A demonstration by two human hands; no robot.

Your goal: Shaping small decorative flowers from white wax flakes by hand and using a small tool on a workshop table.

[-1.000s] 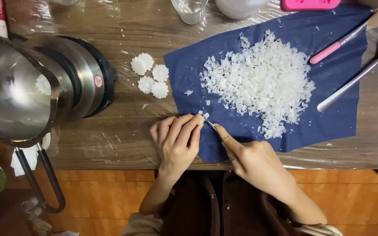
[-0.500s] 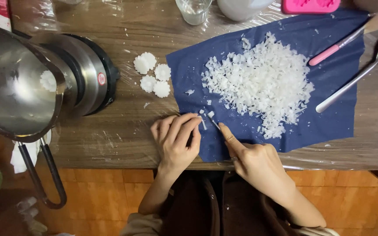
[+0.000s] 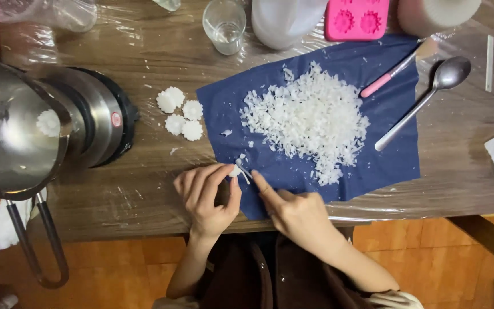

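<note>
Glossy metal pot (image 3: 12, 137), matt blue cloth (image 3: 315, 114), probably film-covered wood table (image 3: 121, 200).

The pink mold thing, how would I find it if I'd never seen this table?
Start at the dark blue cloth with the big heap of white flakes on it. Look just past the cloth's far edge, between a white container and a pale pink tub. The pink mold is the only flat, bright pink tray there, with flower-shaped hollows pressed into it.
</note>
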